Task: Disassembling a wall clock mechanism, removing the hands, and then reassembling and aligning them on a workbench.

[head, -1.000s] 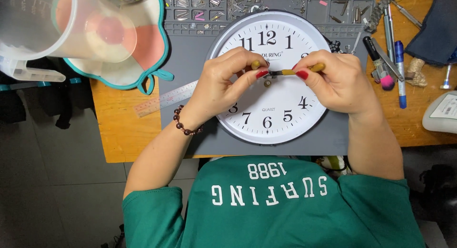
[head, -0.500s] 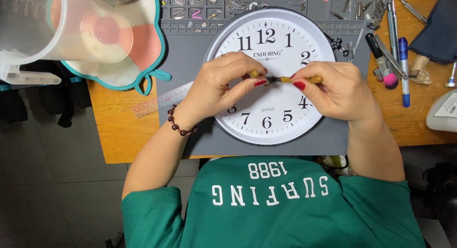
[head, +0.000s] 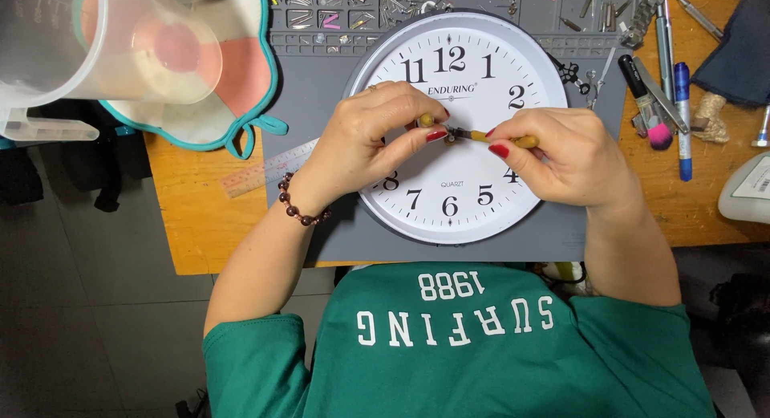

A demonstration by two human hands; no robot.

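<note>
A round white wall clock (head: 457, 193) lies face up on a grey work mat (head: 321, 89) on the wooden table (head: 200, 233). Both hands meet over the clock's centre: the left hand (head: 369, 141) (a bead bracelet on its wrist) pinches its grip shut on a small yellow-handled tool (head: 427, 121), and the right hand (head: 561, 153) closes finger and thumb on a thin yellow-handled screwdriver (head: 501, 137), its tip at the hub. Pens (head: 682, 105) lie to the right, well apart.
</note>
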